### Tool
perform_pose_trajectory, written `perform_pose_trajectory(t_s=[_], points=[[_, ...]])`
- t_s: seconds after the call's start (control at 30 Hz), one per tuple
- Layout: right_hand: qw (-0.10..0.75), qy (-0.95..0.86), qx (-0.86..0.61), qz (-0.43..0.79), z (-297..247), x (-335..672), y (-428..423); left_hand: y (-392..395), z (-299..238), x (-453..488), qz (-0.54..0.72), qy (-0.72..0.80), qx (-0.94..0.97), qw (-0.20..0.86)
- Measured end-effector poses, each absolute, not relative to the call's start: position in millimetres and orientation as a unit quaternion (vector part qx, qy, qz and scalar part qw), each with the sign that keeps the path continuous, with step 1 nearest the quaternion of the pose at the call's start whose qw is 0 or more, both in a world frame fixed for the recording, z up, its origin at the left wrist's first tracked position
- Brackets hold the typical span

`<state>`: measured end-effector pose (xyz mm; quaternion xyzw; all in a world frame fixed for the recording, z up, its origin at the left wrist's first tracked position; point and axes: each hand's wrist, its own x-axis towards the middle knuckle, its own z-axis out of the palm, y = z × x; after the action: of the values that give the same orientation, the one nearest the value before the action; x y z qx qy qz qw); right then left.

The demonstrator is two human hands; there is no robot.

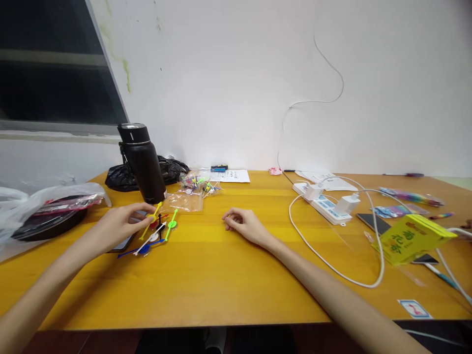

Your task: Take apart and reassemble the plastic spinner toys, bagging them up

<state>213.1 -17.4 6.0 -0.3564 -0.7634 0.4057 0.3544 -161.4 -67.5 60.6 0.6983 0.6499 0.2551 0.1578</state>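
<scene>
My left hand (127, 222) is closed in a pinch on a yellow plastic arrow spinner (147, 228), over the left part of the table. Just under and beside it lie more arrow spinners: a green one (171, 224), a white one (151, 238), a blue one (144, 250), a black one (160, 227) and a partly hidden red one. A dark phone (123, 244) is partly covered by my left hand. My right hand (246, 225) rests on the table near the middle, its fingers loosely curled, and nothing shows in them.
Behind the spinners stand a black bottle (142, 164) and a clear bag (186, 201) near several small coloured parts (199, 183). A white power strip (326, 206) with a looping cable (342, 279) lies right. A yellow box (411, 239) is tilted at far right, near a person's hand.
</scene>
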Motion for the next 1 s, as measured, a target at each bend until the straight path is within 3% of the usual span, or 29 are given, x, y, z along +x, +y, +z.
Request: perform_pose_trajectory(t_s=[0.17,0.53,0.83,1.0], points=[[0.351,-0.762,-0.36,0.408,8,213,-18,-71,53,-163,0.182,0.665,0.707,0.157],[0.354,-0.768,-0.353,0.401,6,213,-18,-78,57,-146,0.147,0.671,0.717,0.115],[0.354,-0.768,-0.357,0.398,9,213,-20,-78,76,-140,0.165,0.668,0.725,0.038],[0.353,-0.766,-0.356,0.402,10,212,-20,-64,97,-84,0.244,0.58,0.774,0.074]])
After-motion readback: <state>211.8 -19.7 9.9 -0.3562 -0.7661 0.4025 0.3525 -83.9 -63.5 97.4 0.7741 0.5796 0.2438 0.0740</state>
